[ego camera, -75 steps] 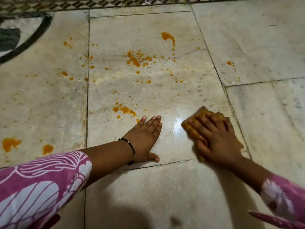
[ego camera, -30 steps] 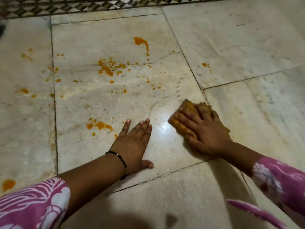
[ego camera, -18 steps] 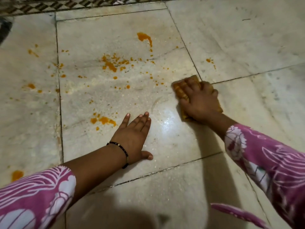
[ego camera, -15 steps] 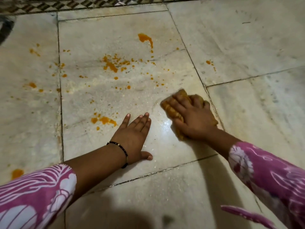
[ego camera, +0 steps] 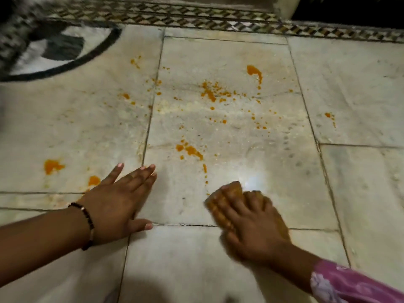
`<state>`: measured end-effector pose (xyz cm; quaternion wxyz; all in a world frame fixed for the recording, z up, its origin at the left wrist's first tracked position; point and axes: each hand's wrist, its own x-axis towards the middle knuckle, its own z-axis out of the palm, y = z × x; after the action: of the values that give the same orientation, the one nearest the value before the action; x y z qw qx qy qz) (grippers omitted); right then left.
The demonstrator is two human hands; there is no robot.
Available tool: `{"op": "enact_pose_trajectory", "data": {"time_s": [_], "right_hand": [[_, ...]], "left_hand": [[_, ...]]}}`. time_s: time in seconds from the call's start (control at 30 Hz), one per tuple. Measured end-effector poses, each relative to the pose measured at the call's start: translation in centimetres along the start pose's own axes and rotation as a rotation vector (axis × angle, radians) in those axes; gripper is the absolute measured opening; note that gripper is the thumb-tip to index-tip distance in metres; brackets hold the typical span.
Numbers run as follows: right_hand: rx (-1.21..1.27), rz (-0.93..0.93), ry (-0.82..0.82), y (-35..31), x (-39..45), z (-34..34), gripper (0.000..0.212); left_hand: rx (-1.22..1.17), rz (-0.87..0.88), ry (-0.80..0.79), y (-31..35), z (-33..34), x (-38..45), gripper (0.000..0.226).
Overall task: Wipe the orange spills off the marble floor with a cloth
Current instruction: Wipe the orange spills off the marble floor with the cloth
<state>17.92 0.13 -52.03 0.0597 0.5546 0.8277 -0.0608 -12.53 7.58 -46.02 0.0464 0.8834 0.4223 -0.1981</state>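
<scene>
Hands both on marble floor [ego camera: 218,270]: left hand [ego camera: 118,204] flat, fingers spread; right hand [ego camera: 251,224] pressing orange cloth [ego camera: 227,197] down, fingers laid over it.
No writing readable. Cloth sits at near tile seam, blurred, probably mid-stroke; vs 0.5 s ago it has come nearer and leftward. Orange spills [ego camera: 190,149] scattered beyond both hands. Beaded bracelet [ego camera: 87,224] on left wrist.
</scene>
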Motion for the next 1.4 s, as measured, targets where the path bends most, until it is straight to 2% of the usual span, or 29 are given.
{"op": "enact_pose_trajectory", "data": {"time_s": [0.07, 0.13, 0.27, 0.37, 0.47, 0.53, 0.6, 0.7, 0.77, 0.8, 0.93, 1.03, 1.13, 1.17, 1.27, 1.33, 1.4], "right_hand": [[-0.040, -0.159, -0.060, -3.4, 1.4, 0.0, 0.069], [-0.102, -0.236, -0.080, -3.0, 3.7, -0.5, 0.069], [-0.110, -0.138, -0.163, 3.0, 3.0, -1.7, 0.072], [-0.193, -0.366, -0.180, 5.5, -0.1, -2.2, 0.069], [-0.215, -0.653, -0.180, 4.3, -1.0, -2.1, 0.068], [-0.186, -0.706, -0.164, 1.8, 0.4, -1.8, 0.066], [-0.133, -0.597, -0.110, -0.7, 3.3, -1.0, 0.067], [-0.019, -0.183, -0.031, -1.8, 7.5, -0.7, 0.073], [0.077, 0.069, -0.020, -0.9, 7.2, -0.5, 0.073], [0.097, 0.132, -0.006, -0.7, 5.7, -0.2, 0.073], [0.107, 0.112, -0.009, 0.4, -2.1, 0.6, 0.075], [0.142, 0.377, 0.016, 3.4, -1.2, 0.1, 0.073], [0.111, 0.635, 0.101, 4.0, 5.0, -0.3, 0.070], [0.100, 0.632, 0.106, 3.3, 7.1, -0.4, 0.070], [0.092, 0.455, 0.106, -0.7, 9.2, -0.4, 0.070], [0.063, 0.329, 0.064, -3.1, 5.8, 0.4, 0.070], [0.094, 0.368, 0.042, -3.0, 1.6, 0.8, 0.070]], "left_hand": [[-0.044, -0.045, -0.010, 0.6, 1.4, -2.1, 0.094], [-0.101, -0.088, -0.040, 1.6, 2.3, -3.8, 0.092], [-0.203, -0.120, -0.043, 3.0, 3.9, -4.8, 0.091], [-0.231, -0.126, 0.005, 4.0, 5.0, -3.5, 0.092], [-0.238, -0.105, 0.089, 5.2, 5.5, -0.8, 0.094], [-0.263, -0.104, 0.140, 5.7, 5.3, 0.9, 0.096], [-0.304, -0.134, 0.195, 5.6, 5.1, 2.2, 0.095], [-0.353, -0.186, 0.257, 4.7, 5.1, 3.0, 0.095], [-0.377, -0.174, 0.268, 4.4, 6.0, 3.0, 0.096], [-0.393, -0.148, 0.258, 4.4, 6.5, 2.9, 0.096], [-0.385, 0.006, 0.219, 5.3, 7.7, 3.3, 0.098], [-0.354, 0.017, 0.222, 6.0, 8.1, 4.2, 0.102], [-0.360, -0.018, 0.204, 6.4, 8.0, 4.3, 0.102], [-0.360, -0.037, 0.207, 6.6, 8.0, 4.2, 0.102], [-0.342, -0.041, 0.212, 6.8, 7.9, 4.4, 0.103], [-0.359, -0.057, 0.214, 6.7, 8.0, 4.2, 0.105], [-0.360, -0.070, 0.226, 6.4, 8.1, 4.1, 0.107]]}}
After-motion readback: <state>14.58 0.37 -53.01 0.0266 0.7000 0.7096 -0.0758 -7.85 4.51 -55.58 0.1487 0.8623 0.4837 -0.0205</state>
